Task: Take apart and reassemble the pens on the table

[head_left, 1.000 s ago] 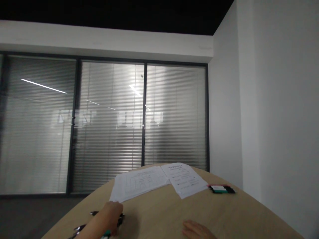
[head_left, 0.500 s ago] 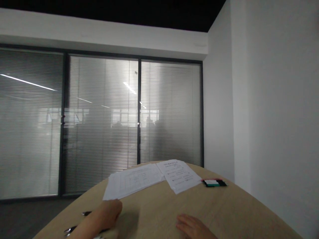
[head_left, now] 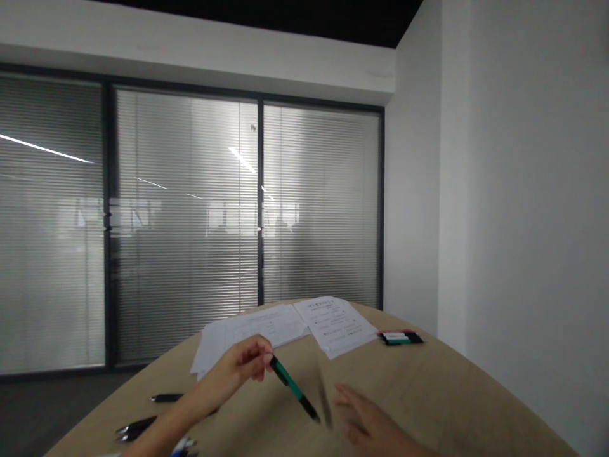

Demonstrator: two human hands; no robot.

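My left hand (head_left: 250, 358) pinches a green and black pen (head_left: 291, 384) at its upper end. The pen slants down to the right above the table, its black tip pointing toward my other hand. Slightly blurred, my right hand (head_left: 364, 419) is near the front of the table with its fingers apart and nothing in them. A small gap separates it from the pen's tip. A black pen (head_left: 164, 398) and more dark pens (head_left: 136, 428) lie to the left of my left forearm, which partly covers them.
Printed sheets (head_left: 252, 327) lie toward the back of the round wooden table (head_left: 285, 431), with another printed page (head_left: 339, 330) overlapping beside them. Several pens (head_left: 400, 338) in a row rest at the right. Glass panels with blinds (head_left: 190, 254) and a white wall (head_left: 523, 222) stand beyond.
My left hand has risen and moved right from the pens at the left, now with the green and black pen in it. My right hand's fingers have spread. The view has tilted down slightly.
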